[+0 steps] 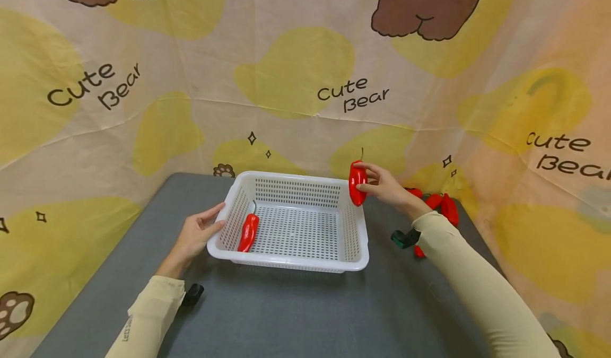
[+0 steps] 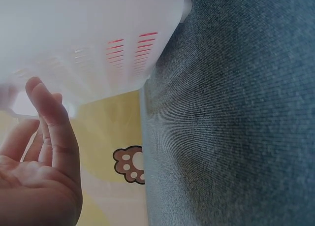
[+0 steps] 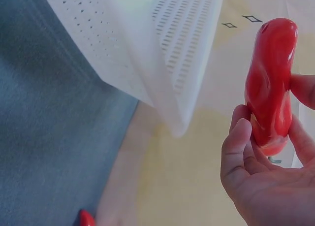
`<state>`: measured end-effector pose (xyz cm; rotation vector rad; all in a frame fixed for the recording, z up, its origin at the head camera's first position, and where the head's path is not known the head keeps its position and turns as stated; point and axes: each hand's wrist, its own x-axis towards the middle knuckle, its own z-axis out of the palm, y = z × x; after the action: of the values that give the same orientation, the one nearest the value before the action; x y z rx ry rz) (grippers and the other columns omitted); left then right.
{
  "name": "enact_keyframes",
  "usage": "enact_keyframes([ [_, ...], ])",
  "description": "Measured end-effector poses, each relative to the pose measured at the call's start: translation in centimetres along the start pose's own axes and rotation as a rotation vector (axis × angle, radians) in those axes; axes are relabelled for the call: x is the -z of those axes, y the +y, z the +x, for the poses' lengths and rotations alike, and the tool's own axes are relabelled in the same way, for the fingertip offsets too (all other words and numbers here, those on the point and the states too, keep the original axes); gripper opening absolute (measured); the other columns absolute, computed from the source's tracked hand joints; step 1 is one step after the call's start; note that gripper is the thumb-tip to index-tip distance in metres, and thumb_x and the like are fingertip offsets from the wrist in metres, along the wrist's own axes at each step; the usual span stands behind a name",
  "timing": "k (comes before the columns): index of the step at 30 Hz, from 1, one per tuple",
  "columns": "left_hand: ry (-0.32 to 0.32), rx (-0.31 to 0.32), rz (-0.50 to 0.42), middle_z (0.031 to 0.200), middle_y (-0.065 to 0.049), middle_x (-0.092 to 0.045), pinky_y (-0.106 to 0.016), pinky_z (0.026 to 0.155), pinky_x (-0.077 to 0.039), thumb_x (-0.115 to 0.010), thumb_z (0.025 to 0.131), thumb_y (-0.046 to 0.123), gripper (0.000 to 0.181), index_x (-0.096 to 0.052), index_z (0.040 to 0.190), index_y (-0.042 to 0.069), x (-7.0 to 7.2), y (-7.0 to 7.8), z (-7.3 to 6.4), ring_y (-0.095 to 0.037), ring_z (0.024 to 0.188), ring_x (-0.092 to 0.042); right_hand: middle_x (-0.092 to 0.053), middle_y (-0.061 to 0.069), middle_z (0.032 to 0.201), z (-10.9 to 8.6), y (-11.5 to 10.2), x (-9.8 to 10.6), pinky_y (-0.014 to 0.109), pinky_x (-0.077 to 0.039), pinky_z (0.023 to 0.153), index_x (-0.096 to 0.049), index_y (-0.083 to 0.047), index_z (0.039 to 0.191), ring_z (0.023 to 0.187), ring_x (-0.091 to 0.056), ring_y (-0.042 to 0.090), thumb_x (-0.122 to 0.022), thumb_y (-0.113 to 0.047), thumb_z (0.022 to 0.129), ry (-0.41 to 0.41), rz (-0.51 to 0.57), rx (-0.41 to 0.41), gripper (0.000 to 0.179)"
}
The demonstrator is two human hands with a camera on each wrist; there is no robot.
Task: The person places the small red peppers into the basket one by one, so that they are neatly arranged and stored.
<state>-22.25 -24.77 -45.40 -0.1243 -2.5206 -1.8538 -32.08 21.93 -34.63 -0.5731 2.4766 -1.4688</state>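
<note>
A white perforated plastic basket (image 1: pixel 286 263) stands on the grey table, with one red pepper (image 1: pixel 248 233) lying along its left inside. My left hand (image 1: pixel 197 234) touches the basket's left rim with fingers and thumb loosely extended. In the left wrist view the left hand (image 2: pixel 47 157) is beside the outer wall. My right hand (image 1: pixel 385 187) holds another shiny red pepper (image 1: pixel 357 182) above the basket's right rim, its thin stem pointing up. The right wrist view shows this pepper (image 3: pixel 270 83) between thumb and fingers.
More red peppers (image 1: pixel 448 209) lie in a group on the right of the grey table (image 1: pixel 286 315), partly behind my right forearm. A printed cloth (image 1: pixel 286 71) with bear lettering hangs behind the table and along its sides.
</note>
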Motion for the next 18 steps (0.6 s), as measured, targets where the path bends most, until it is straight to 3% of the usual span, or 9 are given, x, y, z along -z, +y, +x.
enact_keyframes([
  [9, 0.001, 0.006, 0.022, 0.153, -0.026, -0.046, -0.028, 0.082, -0.061, -0.063, 0.101, 0.024, 0.059, -0.042, 0.155, 0.009, 0.1, 0.1, 0.1, -0.012, 0.108, -0.069, -0.045, 0.029, 0.149, 0.6, -0.8, -0.8, 0.046, -0.057, 0.098, -0.036, -0.008, 0.155, 0.127, -0.053, 0.046, -0.061, -0.005, 0.099, -0.012, 0.020, -0.003, 0.062],
  [18, -0.009, -0.016, -0.006, 0.152, -0.030, -0.046, -0.028, 0.081, -0.061, -0.062, 0.101, 0.022, 0.059, -0.041, 0.154, 0.005, 0.0, -0.1, 0.2, 0.003, 0.099, -0.066, -0.048, 0.029, 0.148, 1.3, -1.4, -1.9, 0.045, -0.056, 0.097, -0.037, -0.008, 0.154, 0.124, -0.057, 0.045, -0.061, -0.006, 0.099, -0.026, 0.011, 0.019, 0.061],
])
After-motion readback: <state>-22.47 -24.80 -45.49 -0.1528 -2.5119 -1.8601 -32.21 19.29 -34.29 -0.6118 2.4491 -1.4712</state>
